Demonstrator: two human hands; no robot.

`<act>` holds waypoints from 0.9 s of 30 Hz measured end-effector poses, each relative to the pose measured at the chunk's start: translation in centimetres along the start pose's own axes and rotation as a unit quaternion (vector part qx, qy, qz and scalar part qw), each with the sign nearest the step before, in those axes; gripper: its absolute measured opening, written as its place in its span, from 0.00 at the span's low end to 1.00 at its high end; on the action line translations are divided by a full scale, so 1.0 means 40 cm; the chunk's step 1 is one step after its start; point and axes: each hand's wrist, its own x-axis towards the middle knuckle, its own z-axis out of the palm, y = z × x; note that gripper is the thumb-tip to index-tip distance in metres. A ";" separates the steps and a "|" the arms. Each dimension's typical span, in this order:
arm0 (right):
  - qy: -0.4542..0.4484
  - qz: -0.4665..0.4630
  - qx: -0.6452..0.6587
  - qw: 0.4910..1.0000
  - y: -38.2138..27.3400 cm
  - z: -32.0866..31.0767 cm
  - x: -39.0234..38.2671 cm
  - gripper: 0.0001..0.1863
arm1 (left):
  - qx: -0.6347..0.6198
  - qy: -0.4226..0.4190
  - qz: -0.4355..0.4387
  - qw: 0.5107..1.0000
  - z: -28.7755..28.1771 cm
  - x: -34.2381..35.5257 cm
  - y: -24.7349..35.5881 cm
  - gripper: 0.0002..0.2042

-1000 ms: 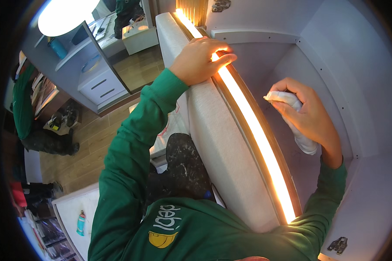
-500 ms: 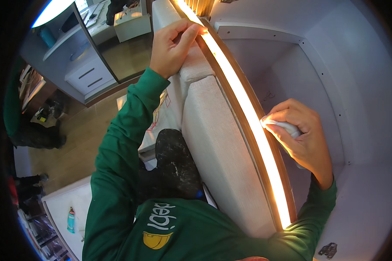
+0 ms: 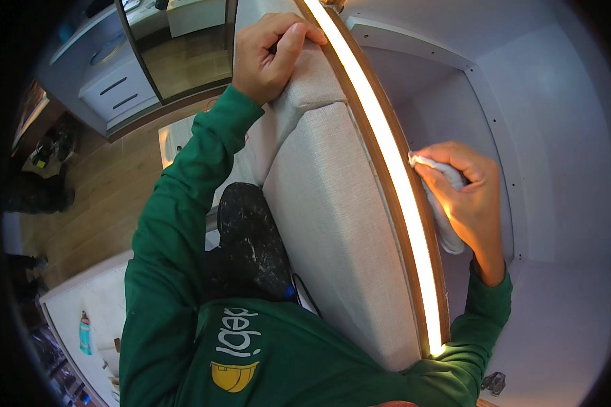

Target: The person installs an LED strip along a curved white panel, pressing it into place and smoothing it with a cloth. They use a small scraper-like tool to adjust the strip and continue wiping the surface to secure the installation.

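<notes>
Right hand: the right hand (image 3: 470,197) is pressing a white cloth (image 3: 445,210) against the inner side of the wooden trim, just beside the glowing strip; its fingers (image 3: 455,154) are curling narrow around the bunched cloth.
Left hand: the left hand (image 3: 270,54) is gripping the top edge of the upholstered panel (image 3: 332,224), its fingers folding tight over the padded fabric and the thumb lying along the upper side.
Cloth position: the cloth is sitting between the palm and the trim, one corner poking out toward the light, the rest hanging out below the hand over the white cabinet interior (image 3: 543,136).
Cloth handling: it is looking soft, light and limp, so I judge it will be crumpling and slipping unless held wadded in the palm; the bunched middle is the best place to be gripping it.
Light strip: the LED light strip (image 3: 387,169) is glowing warm and running lengthwise along the wooden trim (image 3: 414,271), which is edging the panel.
Panel handling: the panel is looking stiff and bulky with a textured beige cover; its top edge seems a sound place to be bracing.
Person: green sleeves (image 3: 183,203) are reaching to both sides of the panel, dark speckled trousers (image 3: 251,237) showing below.
Surroundings: a wooden floor (image 3: 95,197) and a grey drawer unit (image 3: 115,88) are lying far below on the left.
</notes>
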 end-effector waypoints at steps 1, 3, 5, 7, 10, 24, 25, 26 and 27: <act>-0.005 0.002 -0.012 1.000 -0.005 -0.007 -0.009 0.04 | -0.005 0.001 -0.001 1.000 0.000 0.002 -0.001 0.15; -0.017 0.003 -0.035 0.999 -0.010 -0.012 -0.026 0.04 | -0.006 0.003 0.005 1.000 0.001 0.004 -0.001 0.15; 0.001 0.006 -0.036 0.999 -0.009 -0.007 -0.033 0.04 | -0.013 0.006 0.012 1.000 0.002 0.004 0.000 0.15; 0.017 0.000 -0.044 0.999 -0.005 0.002 -0.031 0.04 | -0.018 0.001 -0.001 1.000 0.000 0.001 0.003 0.15; 0.026 -0.022 -0.065 0.997 -0.001 0.008 -0.014 0.04 | -0.063 -0.040 -0.053 0.996 -0.006 -0.006 0.007 0.21; 0.010 0.128 0.002 0.992 0.060 -0.019 0.043 0.10 | 0.015 -0.027 0.017 0.999 -0.012 0.005 0.024 0.16; 0.033 0.123 0.040 0.991 0.041 -0.057 0.055 0.09 | -0.015 -0.029 0.006 0.999 -0.011 0.009 0.024 0.16; 0.065 0.145 0.059 0.986 0.026 -0.106 0.075 0.08 | -0.021 -0.029 -0.001 0.999 -0.007 0.013 0.023 0.16; 0.122 0.185 0.061 0.973 0.015 -0.122 0.084 0.08 | -0.026 -0.025 0.014 0.999 -0.005 0.016 0.024 0.16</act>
